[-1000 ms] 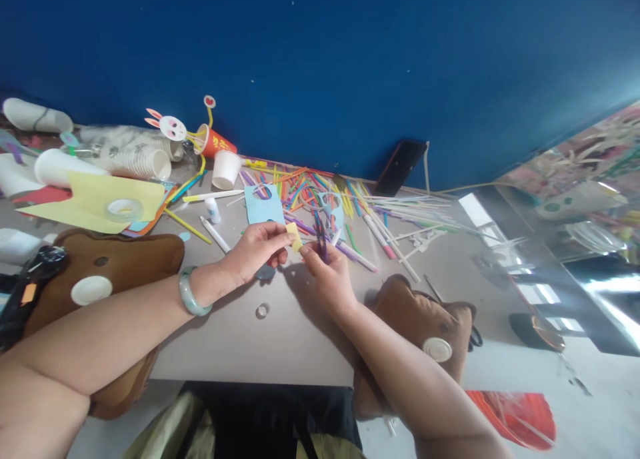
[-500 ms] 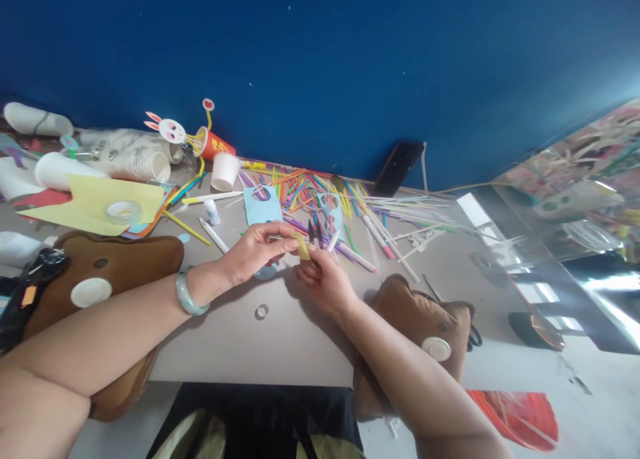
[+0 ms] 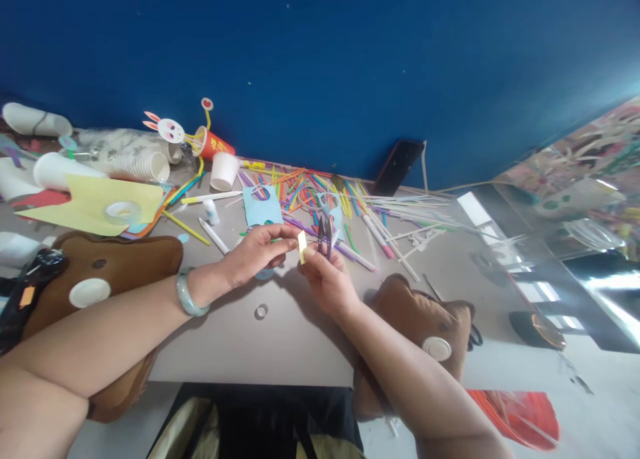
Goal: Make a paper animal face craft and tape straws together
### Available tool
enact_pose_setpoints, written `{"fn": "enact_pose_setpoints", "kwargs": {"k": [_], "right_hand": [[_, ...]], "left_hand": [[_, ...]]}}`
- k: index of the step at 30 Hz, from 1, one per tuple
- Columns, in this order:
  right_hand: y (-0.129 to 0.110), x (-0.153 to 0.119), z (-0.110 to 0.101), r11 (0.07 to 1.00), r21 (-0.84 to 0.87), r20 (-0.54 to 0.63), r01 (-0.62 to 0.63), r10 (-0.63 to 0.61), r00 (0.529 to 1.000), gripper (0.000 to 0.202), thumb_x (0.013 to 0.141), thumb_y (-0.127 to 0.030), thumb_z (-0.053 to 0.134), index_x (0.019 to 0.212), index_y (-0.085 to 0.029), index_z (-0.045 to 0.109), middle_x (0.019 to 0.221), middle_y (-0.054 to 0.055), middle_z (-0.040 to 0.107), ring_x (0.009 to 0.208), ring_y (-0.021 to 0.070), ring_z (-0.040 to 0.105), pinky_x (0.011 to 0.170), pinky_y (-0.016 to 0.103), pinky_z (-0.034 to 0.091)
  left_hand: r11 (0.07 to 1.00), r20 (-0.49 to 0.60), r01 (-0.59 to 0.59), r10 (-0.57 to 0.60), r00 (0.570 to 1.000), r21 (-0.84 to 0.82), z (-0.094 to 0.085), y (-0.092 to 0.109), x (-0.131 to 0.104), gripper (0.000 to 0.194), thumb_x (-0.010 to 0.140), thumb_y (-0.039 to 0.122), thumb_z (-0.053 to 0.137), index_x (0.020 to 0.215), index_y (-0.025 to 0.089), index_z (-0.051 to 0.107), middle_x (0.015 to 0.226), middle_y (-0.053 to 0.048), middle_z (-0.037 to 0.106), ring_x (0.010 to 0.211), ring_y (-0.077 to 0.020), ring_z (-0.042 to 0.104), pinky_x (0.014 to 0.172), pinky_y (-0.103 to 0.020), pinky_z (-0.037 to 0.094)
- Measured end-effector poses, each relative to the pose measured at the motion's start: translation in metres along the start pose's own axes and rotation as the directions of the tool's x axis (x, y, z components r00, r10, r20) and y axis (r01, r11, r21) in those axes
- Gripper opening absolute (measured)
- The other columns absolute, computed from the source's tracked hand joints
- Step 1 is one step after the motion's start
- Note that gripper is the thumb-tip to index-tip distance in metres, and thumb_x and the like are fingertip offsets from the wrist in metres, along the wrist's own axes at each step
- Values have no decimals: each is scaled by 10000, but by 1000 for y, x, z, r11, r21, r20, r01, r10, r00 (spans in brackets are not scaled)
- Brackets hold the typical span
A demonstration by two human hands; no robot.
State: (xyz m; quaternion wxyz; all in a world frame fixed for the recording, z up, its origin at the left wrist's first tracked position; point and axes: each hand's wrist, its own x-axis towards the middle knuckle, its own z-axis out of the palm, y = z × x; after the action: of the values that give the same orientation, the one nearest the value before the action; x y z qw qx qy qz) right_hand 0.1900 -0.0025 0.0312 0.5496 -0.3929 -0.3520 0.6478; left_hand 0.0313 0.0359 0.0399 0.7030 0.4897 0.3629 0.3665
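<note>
Between my two hands is a small strip of yellow paper (image 3: 302, 247). My left hand (image 3: 257, 252), with a pale green bangle (image 3: 188, 292) on its wrist, pinches the strip's left side. The fingers of my right hand (image 3: 327, 276) touch its right side and also hold small dark scissors (image 3: 325, 236), whose blades point up toward the wall. Blue paper with a cut-out (image 3: 262, 207) lies just beyond my left hand. Below my hands, a small clear roll (image 3: 261, 311) rests on the table (image 3: 240, 359).
Many coloured straws (image 3: 300, 192) are spread behind my hands. Brown cushions lie at left (image 3: 150, 249) and right (image 3: 400, 312). A white cup (image 3: 225, 171), yellow paper (image 3: 90, 209) and stacked cups (image 3: 135, 166) are at left. A phone (image 3: 399, 168) leans on the wall.
The yellow strip has turned and looks narrower and brighter. The scissors have shifted slightly right and stand more upright in my right hand. My left hand has barely moved.
</note>
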Motion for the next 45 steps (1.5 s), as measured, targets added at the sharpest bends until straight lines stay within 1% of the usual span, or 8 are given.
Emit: {"fn": "enact_pose_setpoints", "kwargs": {"k": [4,7,11,16,32,37,41,45], "right_hand": [[8,2,-6,989,-123,-72,82,-92,993,270,780,-386,724,699,-183,565,510,-86,317,487,66,241,499,248,197],[10,2,-8,966,-236,-90,109,-134,987,282,803,-397,699,689,-175,568,510,-76,356,493,70,275,499,250,213],[9,1,-6,950,-302,-105,81,-118,987,278,797,-391,698,684,-171,572,516,-73,373,488,68,281,484,245,225],[8,-1,-4,954,-296,-63,49,-70,996,271,789,-397,699,691,-179,571,505,-83,349,472,65,261,475,238,236],[6,-1,-1,965,-260,-45,-33,22,999,287,742,-399,733,676,-182,557,507,-78,347,487,69,252,490,254,205],[7,2,-5,973,-230,-57,-20,7,998,284,725,-397,745,687,-181,563,512,-78,352,489,70,260,495,256,196],[5,6,-9,981,-192,-93,29,-47,995,257,725,-371,740,697,-183,567,500,-85,337,484,71,261,499,257,195],[1,9,-10,988,-145,-124,58,-77,989,256,725,-365,737,706,-196,546,501,-95,303,478,69,244,496,250,207]], "left_hand": [[999,-2,-7,8,1000,32,0,-1,-2,181,789,283,629,917,167,681,528,58,461,464,-60,397,449,-174,281],[994,-22,-17,20,1000,109,3,1,-5,200,782,318,661,904,160,672,510,73,422,448,-54,351,436,-181,251],[984,-86,-73,88,992,165,5,3,-6,238,784,383,692,811,149,657,504,71,409,459,-52,345,447,-190,251],[986,-144,-72,94,985,148,5,2,-4,233,782,377,696,754,151,644,527,53,467,475,-59,393,462,-194,286],[994,-133,-98,105,986,54,1,0,-1,281,807,401,690,683,156,628,479,62,430,450,-55,374,446,-204,253],[994,-155,-105,108,982,26,1,0,0,230,795,359,701,712,156,629,501,63,451,449,-51,391,444,-198,262],[998,-163,-62,65,985,22,0,-1,-1,204,780,346,698,744,159,625,491,67,451,438,-54,386,435,-192,272],[996,-99,6,3,995,92,-1,-1,-2,187,778,339,684,765,164,620,485,68,455,421,-53,378,416,-184,253]]}}
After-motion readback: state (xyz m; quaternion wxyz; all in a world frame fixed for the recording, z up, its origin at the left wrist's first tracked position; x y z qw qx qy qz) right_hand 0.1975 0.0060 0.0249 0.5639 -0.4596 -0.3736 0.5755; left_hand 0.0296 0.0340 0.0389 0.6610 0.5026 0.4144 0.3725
